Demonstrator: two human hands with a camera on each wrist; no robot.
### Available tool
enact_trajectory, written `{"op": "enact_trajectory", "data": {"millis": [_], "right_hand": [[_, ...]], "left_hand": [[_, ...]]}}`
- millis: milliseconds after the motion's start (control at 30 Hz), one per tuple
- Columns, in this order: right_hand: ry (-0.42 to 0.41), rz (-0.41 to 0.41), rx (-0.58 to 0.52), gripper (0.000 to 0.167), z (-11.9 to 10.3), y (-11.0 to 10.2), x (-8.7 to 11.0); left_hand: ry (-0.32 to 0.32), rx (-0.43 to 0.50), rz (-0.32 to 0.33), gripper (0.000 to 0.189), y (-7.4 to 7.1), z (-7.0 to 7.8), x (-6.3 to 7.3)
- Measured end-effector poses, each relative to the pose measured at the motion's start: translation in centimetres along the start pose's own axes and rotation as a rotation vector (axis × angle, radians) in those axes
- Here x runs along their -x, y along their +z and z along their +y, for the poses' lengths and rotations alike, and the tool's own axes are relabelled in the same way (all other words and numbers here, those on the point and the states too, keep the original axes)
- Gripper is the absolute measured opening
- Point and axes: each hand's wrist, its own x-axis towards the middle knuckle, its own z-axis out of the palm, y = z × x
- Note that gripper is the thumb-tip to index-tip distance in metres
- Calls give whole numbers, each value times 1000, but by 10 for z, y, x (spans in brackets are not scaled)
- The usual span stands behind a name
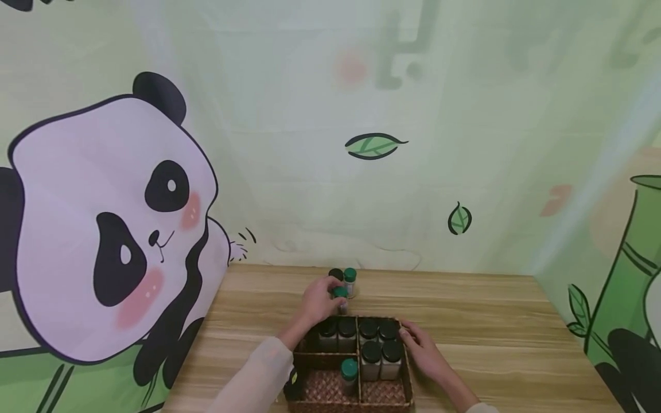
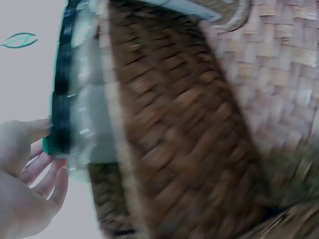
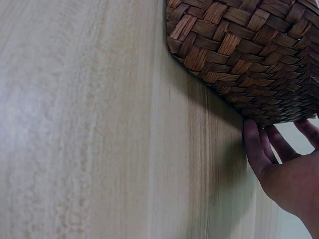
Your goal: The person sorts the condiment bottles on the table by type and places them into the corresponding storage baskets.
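Behind the basket in the head view, my left hand (image 1: 319, 301) pinches a green-capped jar (image 1: 341, 293) at its cap. In the left wrist view the thumb and fingers of that hand (image 2: 30, 174) surround a green cap, partly hidden behind dark caps. My right hand (image 1: 426, 351) holds the far right corner of the brown woven basket (image 1: 351, 407), its fingers against the outer wall in the right wrist view. Black-capped clear jars (image 1: 381, 353) stand in the basket's right and back left compartments. Another green-capped jar (image 1: 349, 373) stands in the front left compartment.
Past the left hand, a black-capped jar (image 1: 335, 273) and a green-capped jar (image 1: 350, 281) stand on the wooden table (image 1: 480, 310) near the wall cloth (image 1: 289, 201). A black object with a yellow mark (image 1: 293, 383) sits at the basket's left side.
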Motion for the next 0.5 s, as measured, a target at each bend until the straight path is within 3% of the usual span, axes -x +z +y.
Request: {"op": "enact_trajectory", "data": {"millis": [267, 500], "right_hand": [[23, -8, -10, 48, 2, 1, 0], [38, -18, -12, 49, 3, 2, 0]], "left_hand": [[107, -5, -94, 31, -61, 25, 2], [193, -54, -171, 30, -99, 52, 22]]}}
